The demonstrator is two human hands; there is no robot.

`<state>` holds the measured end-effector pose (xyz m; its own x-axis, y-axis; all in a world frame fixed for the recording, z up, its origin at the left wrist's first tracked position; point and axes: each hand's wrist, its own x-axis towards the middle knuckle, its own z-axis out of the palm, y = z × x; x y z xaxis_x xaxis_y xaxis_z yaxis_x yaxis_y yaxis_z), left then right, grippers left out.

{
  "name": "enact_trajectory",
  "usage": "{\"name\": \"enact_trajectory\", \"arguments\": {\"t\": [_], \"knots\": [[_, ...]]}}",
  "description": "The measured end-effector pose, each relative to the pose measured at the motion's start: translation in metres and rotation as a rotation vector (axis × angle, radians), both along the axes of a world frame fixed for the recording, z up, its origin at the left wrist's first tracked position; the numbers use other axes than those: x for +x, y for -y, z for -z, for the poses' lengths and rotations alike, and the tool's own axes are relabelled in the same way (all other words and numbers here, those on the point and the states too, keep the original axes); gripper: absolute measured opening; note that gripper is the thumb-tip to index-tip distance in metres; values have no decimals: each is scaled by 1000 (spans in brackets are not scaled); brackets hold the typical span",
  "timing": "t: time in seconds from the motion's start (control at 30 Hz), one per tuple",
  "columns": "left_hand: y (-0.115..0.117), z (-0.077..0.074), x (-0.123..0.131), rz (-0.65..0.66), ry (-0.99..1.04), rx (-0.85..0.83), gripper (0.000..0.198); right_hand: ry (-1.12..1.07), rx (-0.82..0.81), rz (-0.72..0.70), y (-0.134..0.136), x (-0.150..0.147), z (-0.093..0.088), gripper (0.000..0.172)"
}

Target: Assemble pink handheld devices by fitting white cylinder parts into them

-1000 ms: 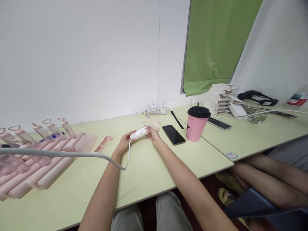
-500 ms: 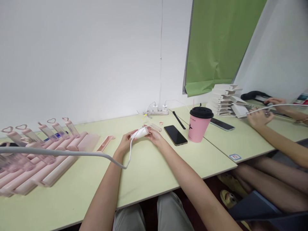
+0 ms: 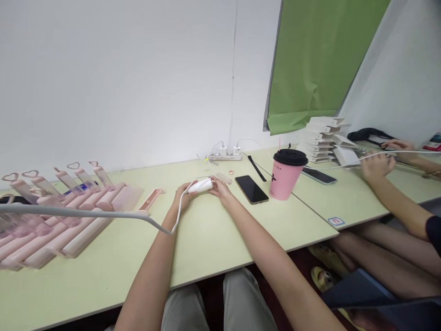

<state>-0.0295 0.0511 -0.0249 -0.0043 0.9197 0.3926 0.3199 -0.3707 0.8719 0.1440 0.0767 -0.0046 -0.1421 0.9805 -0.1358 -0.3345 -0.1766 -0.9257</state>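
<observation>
- Head view, middle of the frame: the left hand (image 3: 183,196) and the right hand (image 3: 221,190) are together on a small white device (image 3: 200,185), each closed on one end, just above the pale green table (image 3: 206,239).
- A white cable (image 3: 103,214) runs from the device to the left edge.
- Right of the hands lie a black phone (image 3: 252,189) and a pink cup (image 3: 286,174).
- At left lie pink plastic parts (image 3: 65,220).
- At right, another person's hand (image 3: 375,165) is near stacked white boxes (image 3: 322,140).
</observation>
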Motion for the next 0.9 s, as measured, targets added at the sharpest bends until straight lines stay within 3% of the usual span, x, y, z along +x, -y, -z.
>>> {"name": "enact_trajectory", "arguments": {"t": [0.13,0.3,0.4,0.5,0.63,0.73,0.9], "knots": [[5,-1,2,-59,-30,51,51,221,184,-72,6,-4,3,39],[9,-2,5,-137,-107,103,40,630,493,-38,11,-14,14,62],[6,0,0,-167,-174,147,36,722,574,-25,8,-10,14,57],[0,4,-9,-267,-209,171,32,905,658,128,1,5,12,43],[-1,10,-20,-451,-221,155,33,1302,646,366,-4,29,15,35],[1,13,-23,-532,-282,124,36,1432,558,375,-4,37,19,39],[4,13,-20,-493,-367,151,42,1484,577,370,3,36,13,33]]}}
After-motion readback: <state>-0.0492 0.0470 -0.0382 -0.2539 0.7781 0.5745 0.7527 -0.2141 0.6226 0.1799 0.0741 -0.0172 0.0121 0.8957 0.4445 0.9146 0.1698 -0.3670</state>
